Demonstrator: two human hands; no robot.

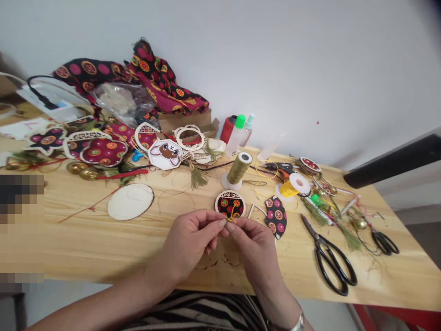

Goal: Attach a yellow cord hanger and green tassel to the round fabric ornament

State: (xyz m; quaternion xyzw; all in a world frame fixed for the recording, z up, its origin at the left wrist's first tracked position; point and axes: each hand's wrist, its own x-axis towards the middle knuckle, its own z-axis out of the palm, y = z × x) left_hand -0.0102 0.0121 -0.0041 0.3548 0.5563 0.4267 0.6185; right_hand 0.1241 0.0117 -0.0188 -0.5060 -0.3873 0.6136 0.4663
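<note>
My left hand (pixel 189 241) and my right hand (pixel 257 243) meet over the front of the table, thumbs and forefingers pinched together on a yellow cord (pixel 234 210). Just behind the fingertips is a round wooden-framed ornament (pixel 223 197) with dark flowered fabric and a fretwork top; the fingers cover its lower edge. The cord runs up across its fabric. Whether the cord is tied to the ornament, I cannot tell. To the right of my right hand lies a fan-shaped fabric piece (pixel 276 218) beside a thin white frame.
Behind stand an olive thread spool (pixel 239 169) and a yellow cord spool (pixel 291 186). Large black-handled scissors (pixel 332 259) lie at right, smaller scissors (pixel 385 242) beyond. A white oval disc (pixel 131 201) lies left. Ornaments, bells, patterned cloth (pixel 165 87) and a glue gun (pixel 280 170) crowd the back.
</note>
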